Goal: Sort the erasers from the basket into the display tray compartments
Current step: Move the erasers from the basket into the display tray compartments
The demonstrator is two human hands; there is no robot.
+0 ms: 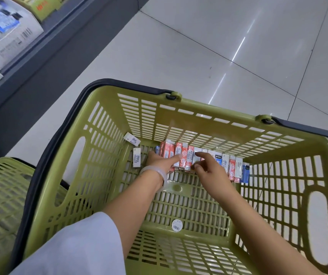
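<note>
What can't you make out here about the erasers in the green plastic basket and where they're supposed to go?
- Head view: no display tray is in frame, so its compartments cannot be judged.
- The print on the row of red, white and blue wrapped erasers is too small to read.
- The left hand and right hand cover the erasers beneath them.
- The second green basket is cut off by the left edge.
- The labels on the shelf boxes are blurred.

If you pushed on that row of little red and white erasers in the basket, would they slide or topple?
The row of erasers stands on edge against the basket wall, so some would probably tip flat. They look small and light, likely easy to lift. Their printed sleeves seem smooth, so they might slide on the slotted floor.
</note>
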